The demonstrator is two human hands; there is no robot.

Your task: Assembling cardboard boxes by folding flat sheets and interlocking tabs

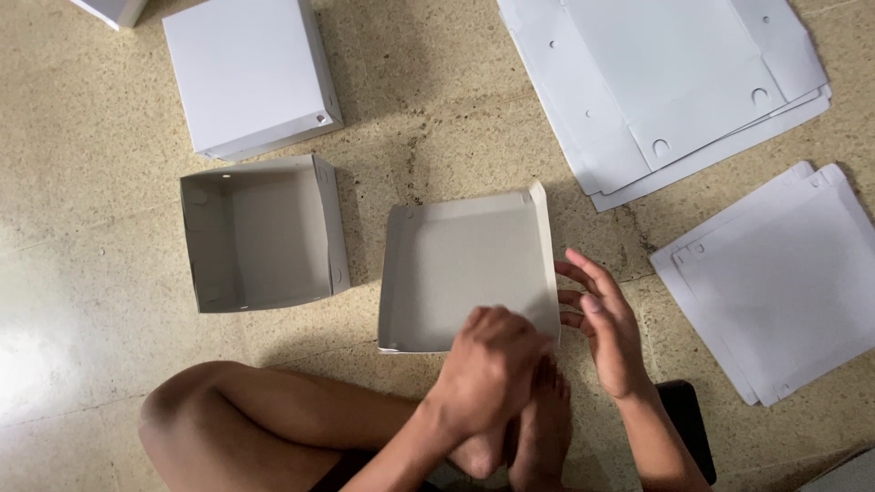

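Your left hand (488, 369) curls closed over the near right corner of the shallow white cardboard tray (465, 273), pinching its edge. Your right hand (606, 328) hovers open at three o'clock from that corner, fingers spread, fingertips just beside the tray's right wall. The tray lies on the speckled stone floor (82, 301), ahead of your crossed legs. At nine o'clock from it sits a deeper open white box (260, 232); at one o'clock and three o'clock lie stacks of flat white card blanks (674, 82).
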